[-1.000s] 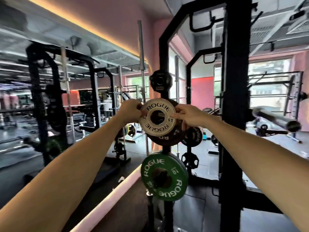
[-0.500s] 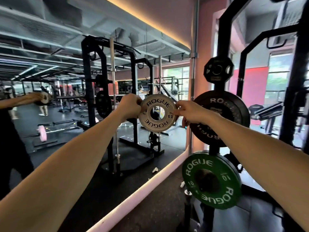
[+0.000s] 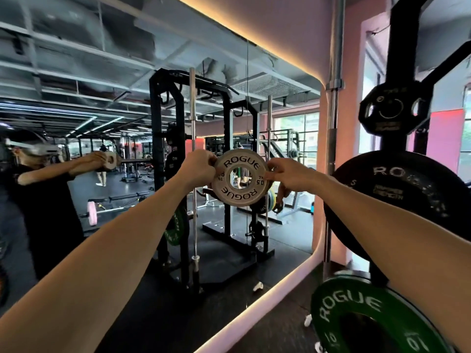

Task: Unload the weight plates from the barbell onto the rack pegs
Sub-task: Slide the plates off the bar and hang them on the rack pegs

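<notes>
A: The view has swung further left since half a second ago – the green Rogue plate (image 3: 356,309) and the big black Rogue plate (image 3: 413,200) on the rack now sit at the right edge, and the wall mirror (image 3: 127,123) fills most of the view.

B: And the small plate?

A: The white Rogue change plate (image 3: 240,177) stays at arm's length in mid-air, now in front of the mirror and well left of the rack upright (image 3: 405,59). Its printed face points back at the camera, so the axis through its centre hole runs away from the viewer; the top "ROGUE" reads upright.

B: How is it held?

A: The left hand (image 3: 197,169) pinches the left rim, fingers curled onto the edge. The right hand (image 3: 288,175) pinches the right rim the same way, thumb on the face beside the "0.5" mark.

B: Anything else?

A: The same small black grip plate (image 3: 392,108) hangs above the big black one, and a vertical steel bar (image 3: 334,123) stands between mirror and rack
</notes>
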Motion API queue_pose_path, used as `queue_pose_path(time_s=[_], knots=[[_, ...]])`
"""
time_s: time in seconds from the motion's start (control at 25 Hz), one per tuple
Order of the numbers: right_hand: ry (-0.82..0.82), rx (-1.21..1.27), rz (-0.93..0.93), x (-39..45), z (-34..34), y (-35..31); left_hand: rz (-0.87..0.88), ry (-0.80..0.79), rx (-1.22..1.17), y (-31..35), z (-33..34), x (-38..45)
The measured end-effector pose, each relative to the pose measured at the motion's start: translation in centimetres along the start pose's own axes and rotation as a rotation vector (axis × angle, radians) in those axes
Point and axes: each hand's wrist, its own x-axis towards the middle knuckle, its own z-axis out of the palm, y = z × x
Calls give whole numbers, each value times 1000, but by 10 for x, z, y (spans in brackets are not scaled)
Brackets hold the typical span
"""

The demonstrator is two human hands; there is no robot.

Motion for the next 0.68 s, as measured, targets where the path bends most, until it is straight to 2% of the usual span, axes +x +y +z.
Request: queue_pose_path(time_s=[0.24,0.48,0.68], knots=[[85,-37,69,19,-35,50,87,-53,-58,13,57,68],[227,-163,217,3,-83,99,227,-193,-200,58,127,111],[361,-184,365,-38,-127,123,448,-283,-282,113,182,135]])
